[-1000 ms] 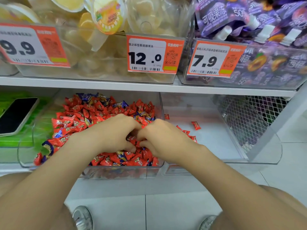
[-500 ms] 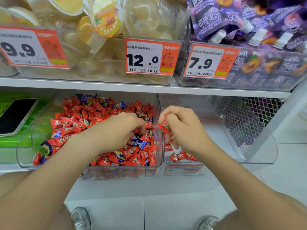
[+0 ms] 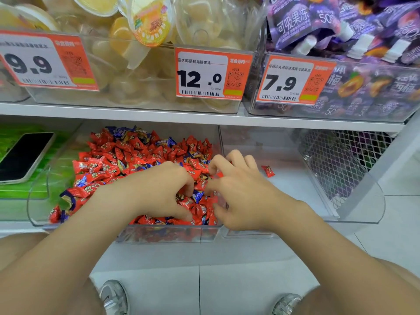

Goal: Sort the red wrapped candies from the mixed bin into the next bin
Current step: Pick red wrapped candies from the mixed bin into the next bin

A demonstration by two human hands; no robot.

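Above the candy bin (image 3: pixel 159 235), price tags (image 3: pixel 204 73) 9.9, 12.0, 7.9 (pouches (image 3: pixel 293 21): 可吸果冻)

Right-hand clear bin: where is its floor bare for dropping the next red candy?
Clear plastic bin: bare white floor between the lone red wrapped candy and the white mesh panel, front to back. Crowded: its left edge under the right hand, and the heaped mixed bin.

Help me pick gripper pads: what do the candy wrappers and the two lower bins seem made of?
Red candies: glossy printed film, probably plastic, crinkled with highlights. Mixed bin and next bin: clear rigid plastic, likely acrylic; contents show through, edges glint.
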